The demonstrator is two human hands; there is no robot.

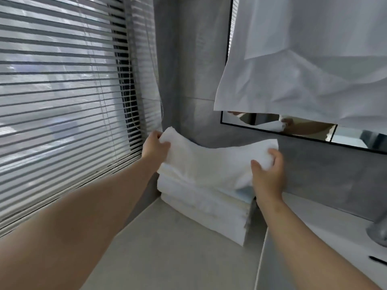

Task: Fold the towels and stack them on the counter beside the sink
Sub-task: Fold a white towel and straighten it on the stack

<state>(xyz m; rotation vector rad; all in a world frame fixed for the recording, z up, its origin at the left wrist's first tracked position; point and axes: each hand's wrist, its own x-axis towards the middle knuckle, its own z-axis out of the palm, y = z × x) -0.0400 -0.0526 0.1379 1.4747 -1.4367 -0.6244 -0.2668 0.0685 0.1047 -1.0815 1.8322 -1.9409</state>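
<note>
Towel (205,162), white, already folded. L hand (155,148) pinches its far-L corner, thumb on top, fingers curled under. R hand (268,174) grips the R end, fingers curled into the cloth and bunching it. Both ends are lifted and the middle sags onto the stack (201,208) directly below. Near edge looks to touch the stack top; far edge is up off it.

Step, as I read it: folding of this one is done, and it is being laid on the stack. Next move calls for lowering both ends evenly, squaring edges w/ the stack, letting go and smoothing flat. The R end is bunched, so it prob. needs a tug. Risk: the stack's R side looks stepped, so an uneven drop could skew it.

Surface: pale matte counter (167,258) under the stack. Sink rim (314,248) R of stack; tap (379,233) further R, blurred.

Room: blinds (62,101) L of stack, grey wall (188,80) behind it, mirror (356,137) above-R of it w/ a white cloth (303,70) hung over.
</note>
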